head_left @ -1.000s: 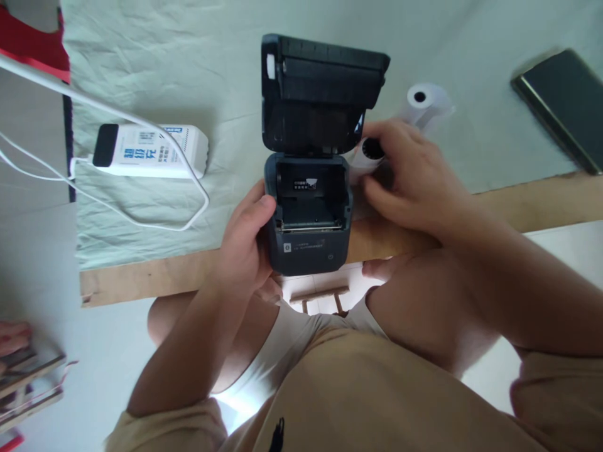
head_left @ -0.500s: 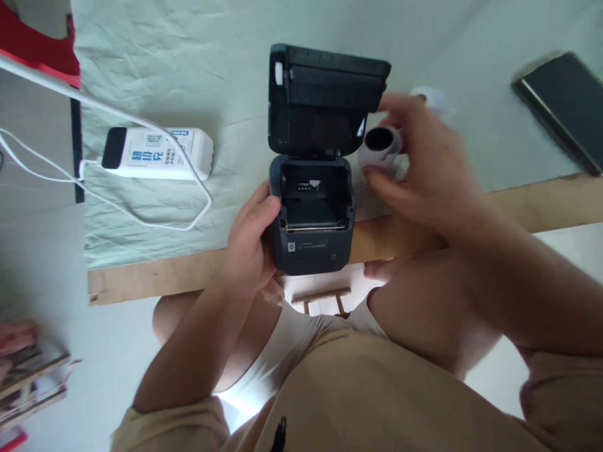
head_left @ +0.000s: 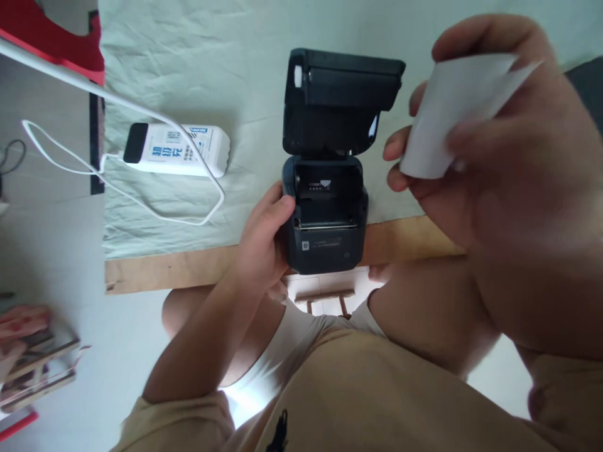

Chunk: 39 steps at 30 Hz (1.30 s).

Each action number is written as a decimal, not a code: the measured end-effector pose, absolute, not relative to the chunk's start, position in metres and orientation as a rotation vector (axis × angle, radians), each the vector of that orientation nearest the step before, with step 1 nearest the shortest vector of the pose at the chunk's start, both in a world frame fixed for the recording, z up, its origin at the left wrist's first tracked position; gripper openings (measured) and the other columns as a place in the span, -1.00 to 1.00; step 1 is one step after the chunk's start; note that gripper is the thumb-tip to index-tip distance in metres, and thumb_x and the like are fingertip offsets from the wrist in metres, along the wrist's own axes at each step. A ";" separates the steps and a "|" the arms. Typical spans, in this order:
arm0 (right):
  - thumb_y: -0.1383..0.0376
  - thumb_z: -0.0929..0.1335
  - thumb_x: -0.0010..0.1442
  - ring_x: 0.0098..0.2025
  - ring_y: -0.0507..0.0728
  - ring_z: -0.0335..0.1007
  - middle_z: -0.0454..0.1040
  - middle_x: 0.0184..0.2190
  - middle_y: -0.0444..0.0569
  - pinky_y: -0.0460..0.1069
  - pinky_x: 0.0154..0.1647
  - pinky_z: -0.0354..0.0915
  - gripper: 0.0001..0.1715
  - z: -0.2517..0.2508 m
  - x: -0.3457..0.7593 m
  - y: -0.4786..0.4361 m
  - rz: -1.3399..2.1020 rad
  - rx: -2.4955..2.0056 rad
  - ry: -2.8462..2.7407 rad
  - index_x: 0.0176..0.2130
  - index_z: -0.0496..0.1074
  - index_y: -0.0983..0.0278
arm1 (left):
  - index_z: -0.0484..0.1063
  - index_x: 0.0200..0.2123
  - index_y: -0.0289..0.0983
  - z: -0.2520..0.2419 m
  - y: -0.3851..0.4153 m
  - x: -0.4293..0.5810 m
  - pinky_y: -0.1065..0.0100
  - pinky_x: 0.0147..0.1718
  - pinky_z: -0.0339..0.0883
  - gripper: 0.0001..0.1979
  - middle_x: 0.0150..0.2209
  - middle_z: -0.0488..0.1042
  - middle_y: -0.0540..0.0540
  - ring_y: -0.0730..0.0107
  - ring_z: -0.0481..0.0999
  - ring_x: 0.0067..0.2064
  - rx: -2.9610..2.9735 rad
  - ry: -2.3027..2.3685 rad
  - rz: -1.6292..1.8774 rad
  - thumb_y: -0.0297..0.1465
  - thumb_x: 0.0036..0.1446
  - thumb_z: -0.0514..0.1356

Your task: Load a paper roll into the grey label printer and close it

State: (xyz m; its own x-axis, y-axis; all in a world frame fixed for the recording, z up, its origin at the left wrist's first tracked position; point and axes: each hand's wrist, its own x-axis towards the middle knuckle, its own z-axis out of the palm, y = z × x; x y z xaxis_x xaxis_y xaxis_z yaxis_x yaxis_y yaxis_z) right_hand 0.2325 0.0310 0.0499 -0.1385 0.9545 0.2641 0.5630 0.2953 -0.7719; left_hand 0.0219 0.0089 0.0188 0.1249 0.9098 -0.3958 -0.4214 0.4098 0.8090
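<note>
A small dark thermal printer stands at the table's front edge with its lid flipped up and its paper bay bare. My left hand grips the printer's left side, thumb on its upper edge. My right hand is raised close to the camera, to the right of the printer, and is closed on a white paper roll with a loose paper end showing. The hand is blurred.
A white power bank with a white cable lies on the pale green cloth to the left. A wooden table edge runs below the cloth. Red fabric sits at the top left. A dark flat object peeks out behind my right hand.
My right hand has picked the paper roll up from beside the printer and lifted it towards the camera. My left hand stays on the printer. The view has shifted slightly.
</note>
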 end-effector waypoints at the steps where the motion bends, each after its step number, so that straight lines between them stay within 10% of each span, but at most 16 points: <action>1: 0.33 0.19 0.31 -0.08 0.09 0.63 0.42 0.20 -0.19 0.08 -0.19 0.63 -0.41 0.051 0.231 0.026 0.676 -1.329 -1.801 0.25 0.22 -0.09 | 0.55 -0.24 -0.26 0.017 0.009 0.022 0.39 -0.39 0.46 -0.85 -0.38 0.59 -0.03 0.36 0.58 -0.38 0.594 1.013 1.072 -0.30 0.23 0.25; 7: 0.25 0.33 0.27 0.02 0.17 0.60 0.57 0.07 -0.18 0.17 -0.02 0.59 -0.57 0.042 0.218 0.016 0.185 -0.999 -1.985 0.12 0.33 -0.06 | 0.55 -0.22 -0.29 0.014 0.011 0.023 0.37 -0.43 0.45 -0.82 -0.38 0.59 -0.05 0.38 0.56 -0.45 0.584 0.958 1.079 -0.29 0.21 0.28; 16: 0.42 0.40 0.20 -0.15 0.09 0.64 0.66 -0.16 -0.16 0.01 -0.21 0.52 -0.80 0.022 0.209 0.033 0.077 -0.949 -2.109 -0.19 0.37 0.17 | 0.55 -0.20 -0.26 0.013 0.007 0.023 0.26 -0.02 0.59 -0.82 -0.27 0.65 -0.06 0.15 0.68 0.00 0.616 0.992 1.097 -0.28 0.22 0.29; 29: 0.40 0.41 0.26 -0.07 0.09 0.65 0.67 -0.10 -0.18 0.06 -0.07 0.60 -0.83 0.011 0.209 0.037 0.183 -0.909 -2.070 -0.24 0.40 0.12 | 0.57 -0.27 -0.26 0.009 0.010 0.023 0.35 -0.04 0.59 -0.89 -0.39 0.59 0.02 0.34 0.67 -0.20 0.627 0.976 1.133 -0.34 0.22 0.28; 39: 0.24 0.41 0.35 -0.13 0.07 0.61 0.60 -0.21 -0.18 0.05 -0.09 0.53 -0.88 0.007 0.201 0.036 0.427 -0.828 -1.698 -0.23 0.37 0.15 | 0.57 -0.17 -0.26 0.002 0.009 0.022 0.15 0.20 0.51 -0.78 -0.16 0.65 -0.07 0.06 0.60 0.20 0.672 1.023 1.145 -0.24 0.21 0.32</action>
